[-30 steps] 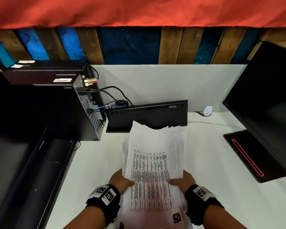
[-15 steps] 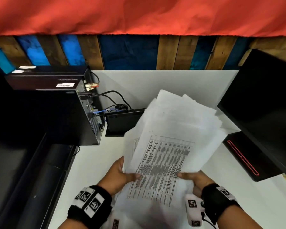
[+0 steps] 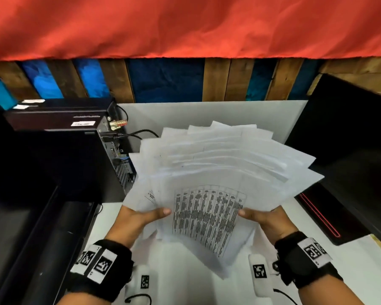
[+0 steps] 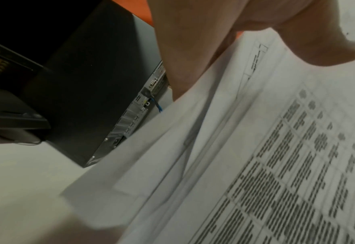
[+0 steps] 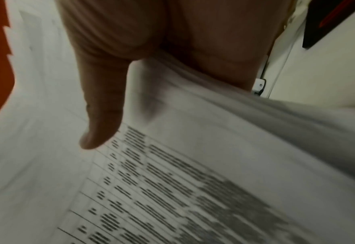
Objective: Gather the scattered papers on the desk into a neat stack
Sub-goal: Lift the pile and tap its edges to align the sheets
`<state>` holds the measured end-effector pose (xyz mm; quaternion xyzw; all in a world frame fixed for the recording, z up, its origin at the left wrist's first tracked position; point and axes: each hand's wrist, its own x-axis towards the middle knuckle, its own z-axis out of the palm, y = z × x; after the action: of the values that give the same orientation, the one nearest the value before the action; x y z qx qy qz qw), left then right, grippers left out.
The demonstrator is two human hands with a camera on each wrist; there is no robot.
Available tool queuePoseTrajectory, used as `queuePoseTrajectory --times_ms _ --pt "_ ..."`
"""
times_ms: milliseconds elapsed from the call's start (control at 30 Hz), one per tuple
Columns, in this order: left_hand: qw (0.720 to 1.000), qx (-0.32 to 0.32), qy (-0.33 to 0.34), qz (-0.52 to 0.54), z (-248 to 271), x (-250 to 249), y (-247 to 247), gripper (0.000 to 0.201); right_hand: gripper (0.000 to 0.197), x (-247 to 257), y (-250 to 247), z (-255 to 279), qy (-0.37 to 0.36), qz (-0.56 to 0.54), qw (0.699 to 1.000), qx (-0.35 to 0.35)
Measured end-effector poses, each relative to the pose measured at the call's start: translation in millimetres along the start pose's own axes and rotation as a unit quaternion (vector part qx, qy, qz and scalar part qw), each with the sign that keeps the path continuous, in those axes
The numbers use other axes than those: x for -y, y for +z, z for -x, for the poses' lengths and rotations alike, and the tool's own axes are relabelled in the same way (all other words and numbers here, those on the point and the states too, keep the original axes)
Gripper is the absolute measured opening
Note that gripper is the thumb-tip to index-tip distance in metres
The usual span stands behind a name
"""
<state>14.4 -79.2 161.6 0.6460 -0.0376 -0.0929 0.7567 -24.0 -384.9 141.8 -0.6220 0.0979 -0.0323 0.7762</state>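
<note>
Computer tower (image 3: 59, 155) stands at the far left on the white counter (image 3: 185, 271), cables running from its back panel. Next comes the left hand (image 3: 139, 219), thumb on top, pinching the left edge of the papers (image 3: 218, 183). The sheets are lifted off the counter, fanned unevenly, a printed table facing up. The right hand (image 3: 266, 219) pinches their right edge likewise. A black monitor (image 3: 350, 155) stands furthest right.
</note>
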Motion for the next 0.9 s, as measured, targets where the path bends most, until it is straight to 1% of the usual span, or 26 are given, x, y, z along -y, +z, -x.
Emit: queuePoseTrajectory --times_ms 33,67,133,167,233,267,300,333,367,467,500,533,600,667,733,800,867,900 --pt "1.0 0.012 0.011 0.002 -2 -1 2 0.081 0.08 1 -1 -1 -0.006 -0.009 1.0 0.009" --pt "1.0 0.019 0.024 0.001 -4 -2 3 0.077 0.08 2 0 -2 -0.012 -0.013 1.0 0.014" --pt "0.999 0.016 0.048 0.004 -6 -6 8 0.066 0.077 6 4 -2 -0.024 -0.012 0.999 0.017" --pt "0.998 0.009 0.054 0.01 -7 -6 8 0.064 0.074 7 5 -2 -0.032 -0.012 0.999 0.008" --pt "0.999 -0.003 0.05 0.009 -9 -1 3 0.07 0.065 10 8 0 -0.049 -0.016 0.999 -0.019" --pt "0.999 -0.005 0.043 -0.001 -7 0 1 0.075 0.061 10 8 2 -0.054 -0.009 0.998 -0.03" --pt "1.0 -0.012 0.027 -0.009 -6 4 -2 0.076 0.056 9 7 3 -0.057 0.003 0.998 -0.035" --pt "1.0 -0.018 0.012 -0.019 -3 7 -2 0.071 0.052 6 6 5 -0.055 0.021 0.998 -0.037" --pt "0.999 -0.04 -0.003 -0.028 0 11 -2 0.061 0.05 3 6 7 -0.05 0.04 0.997 -0.035" --pt "0.988 -0.134 -0.035 -0.063 7 13 4 0.026 0.05 -8 8 8 -0.047 0.06 0.996 -0.04" --pt "0.985 -0.153 -0.039 -0.075 6 10 6 0.019 0.05 -8 9 7 -0.049 0.055 0.996 -0.049" --pt "0.983 -0.159 -0.031 -0.088 5 5 6 0.015 0.049 -6 10 6 -0.053 0.046 0.996 -0.053" --pt "0.983 -0.146 0.0 -0.109 2 -12 8 0.015 0.043 6 11 3 -0.061 0.038 0.996 -0.054" --pt "0.984 -0.127 0.021 -0.121 -3 -26 6 0.02 0.042 22 11 -1 -0.062 0.04 0.997 -0.029" --pt "0.985 -0.114 0.02 -0.129 -10 -32 4 0.028 0.043 29 8 -10 -0.043 0.032 0.999 -0.005" --pt "0.987 -0.094 -0.016 -0.125 -18 -22 3 0.032 0.047 19 3 -21 -0.005 0.019 1.0 -0.001" --pt "0.985 -0.081 -0.077 -0.133 -25 4 3 0.033 0.07 -7 -3 -27 0.047 0.025 0.998 -0.014" --pt "0.978 -0.084 -0.11 -0.156 -30 23 2 0.033 0.076 -24 -6 -30 0.085 0.039 0.995 -0.028"
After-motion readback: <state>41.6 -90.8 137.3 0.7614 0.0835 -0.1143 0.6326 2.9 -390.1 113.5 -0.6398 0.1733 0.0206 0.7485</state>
